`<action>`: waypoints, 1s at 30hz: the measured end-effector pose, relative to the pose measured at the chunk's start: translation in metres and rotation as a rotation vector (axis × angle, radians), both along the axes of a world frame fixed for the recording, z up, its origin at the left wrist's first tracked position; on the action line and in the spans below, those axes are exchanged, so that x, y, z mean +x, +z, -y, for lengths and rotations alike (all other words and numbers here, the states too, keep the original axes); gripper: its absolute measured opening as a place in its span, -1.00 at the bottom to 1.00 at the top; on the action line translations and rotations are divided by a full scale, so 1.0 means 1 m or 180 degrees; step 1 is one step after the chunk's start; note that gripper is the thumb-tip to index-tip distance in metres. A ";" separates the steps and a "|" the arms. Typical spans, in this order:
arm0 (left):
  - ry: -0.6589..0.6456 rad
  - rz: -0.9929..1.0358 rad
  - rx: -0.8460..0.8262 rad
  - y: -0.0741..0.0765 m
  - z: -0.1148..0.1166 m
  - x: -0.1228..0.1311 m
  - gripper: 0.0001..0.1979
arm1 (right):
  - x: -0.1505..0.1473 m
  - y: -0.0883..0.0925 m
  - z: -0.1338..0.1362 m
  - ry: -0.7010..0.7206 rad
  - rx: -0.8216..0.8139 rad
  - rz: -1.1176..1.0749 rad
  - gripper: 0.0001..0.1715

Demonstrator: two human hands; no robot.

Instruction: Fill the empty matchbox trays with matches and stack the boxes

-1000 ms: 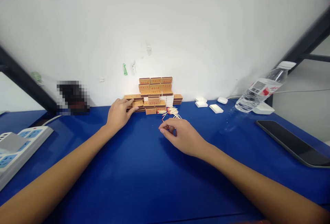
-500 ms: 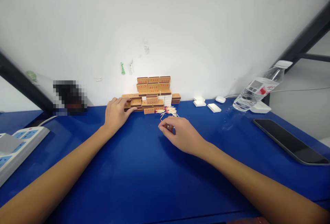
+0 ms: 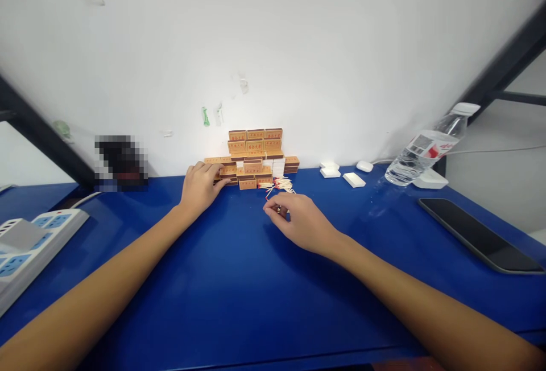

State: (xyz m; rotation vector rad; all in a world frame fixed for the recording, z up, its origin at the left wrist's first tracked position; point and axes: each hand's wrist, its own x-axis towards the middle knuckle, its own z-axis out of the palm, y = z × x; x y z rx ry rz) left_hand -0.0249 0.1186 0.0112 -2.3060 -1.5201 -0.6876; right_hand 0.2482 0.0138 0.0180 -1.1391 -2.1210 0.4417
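A stepped stack of yellow-brown matchboxes [image 3: 255, 145] stands against the wall, with white inner trays [image 3: 278, 166] piled in its right part. My left hand [image 3: 199, 190] is at the stack's lower left end. Its thumb and fingers close round a matchbox [image 3: 228, 170] there, and they partly cover the boxes behind. In front of the stack on the right lies a loose heap of red-tipped matches [image 3: 282, 184]. Just nearer than that heap, my right hand [image 3: 302, 220] is held in a pinch, thumb against forefinger. Whatever its fingertips may hold is too small to make out.
Several empty white matchbox trays [image 3: 354, 180] lie right of the stack, near a small white case [image 3: 364, 166]. A tilted water bottle [image 3: 430, 146] and a phone [image 3: 480, 234] are farther right. A power strip [image 3: 40, 251] occupies the left of the blue table [image 3: 230, 297].
The view has shifted slightly, so things at the left appear a little farther right. Both hands keep nearly the same pose and place beside the stack and the matches.
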 end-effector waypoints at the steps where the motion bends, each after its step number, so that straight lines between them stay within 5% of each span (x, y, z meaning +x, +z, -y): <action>1: 0.0008 -0.0023 -0.0001 0.000 0.001 0.000 -0.67 | 0.000 -0.001 -0.001 0.0003 0.0010 0.0011 -0.82; 12: 0.0766 0.0346 -0.0314 0.011 0.014 -0.023 -0.38 | 0.006 -0.005 -0.010 -0.0148 0.0078 0.0107 -0.81; 21: 0.0612 0.0717 -0.0569 -0.001 0.007 -0.031 -0.49 | 0.005 -0.006 -0.009 -0.0182 -0.0062 0.0052 -0.82; 30: 0.0479 0.0845 -0.0598 -0.003 -0.005 -0.035 -0.18 | 0.005 -0.004 -0.010 -0.0206 -0.0042 0.0038 -0.84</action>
